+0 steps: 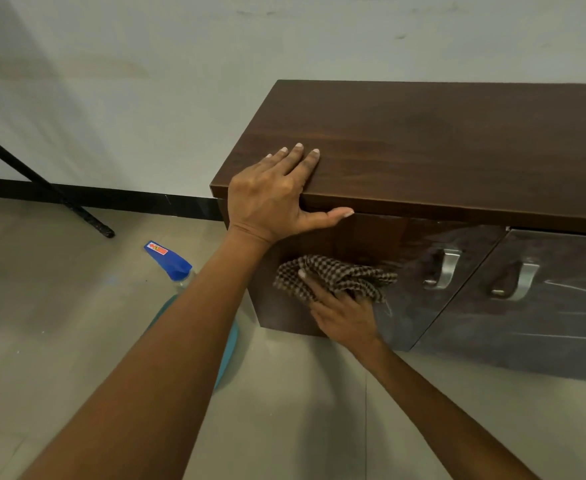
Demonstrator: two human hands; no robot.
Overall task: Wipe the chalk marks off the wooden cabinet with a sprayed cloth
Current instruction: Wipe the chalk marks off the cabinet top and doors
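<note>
A dark wooden cabinet (440, 140) stands against the wall. My left hand (277, 195) lies flat on its top left corner, fingers spread, thumb hooked under the front edge. My right hand (343, 313) presses a brown checked cloth (340, 275) against the left door, low on the front. White chalk marks (575, 289) streak the right door, and a greyish smear (398, 317) covers the left door beside the cloth. A spray bottle with a blue head (170, 261) stands on the floor to the left, partly hidden by my left forearm.
Two metal door handles (443, 270) (520, 282) stick out of the doors right of the cloth. A black slanted pole (42, 181) meets the floor at the left. A teal round object (229, 344) lies on the tiled floor under my left arm.
</note>
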